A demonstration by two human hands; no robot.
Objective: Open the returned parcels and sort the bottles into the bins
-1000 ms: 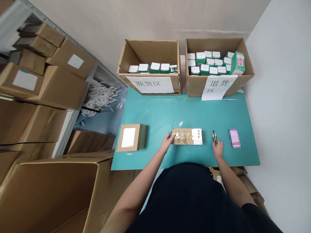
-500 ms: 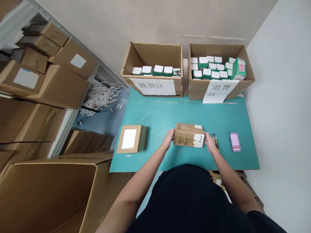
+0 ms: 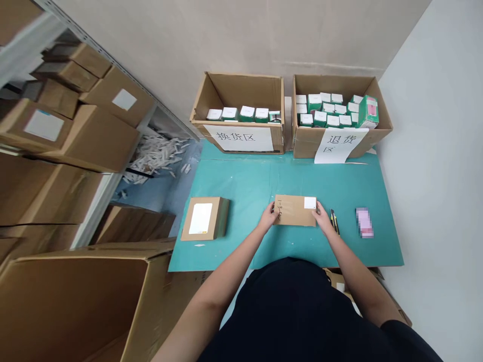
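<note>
Between my two hands is a small brown cardboard box (image 3: 294, 211), with black handwriting near its left end and a white label at its upper right corner. My left hand (image 3: 269, 216) is closed on the box's left end. At the right end, my right hand (image 3: 320, 216) grips it, thumb on the top face. Just right of that hand lies a yellow and black utility knife (image 3: 334, 222) on the green tabletop (image 3: 241, 176). The undersides of the box and several fingertips are hidden.
Another cardboard box (image 3: 221, 216) with a white label sits at the table's left. At the back stand two open cartons, a left carton (image 3: 279, 138) and a right carton (image 3: 304, 143), holding green-and-white boxes. A pixelated pink item (image 3: 364, 222) lies right. Shelves with cartons (image 3: 101, 136) flank the left.
The box has turned in my hands: its written, taped side no longer shows, and a broad face with one white label now faces up. The camera view has shifted slightly.
</note>
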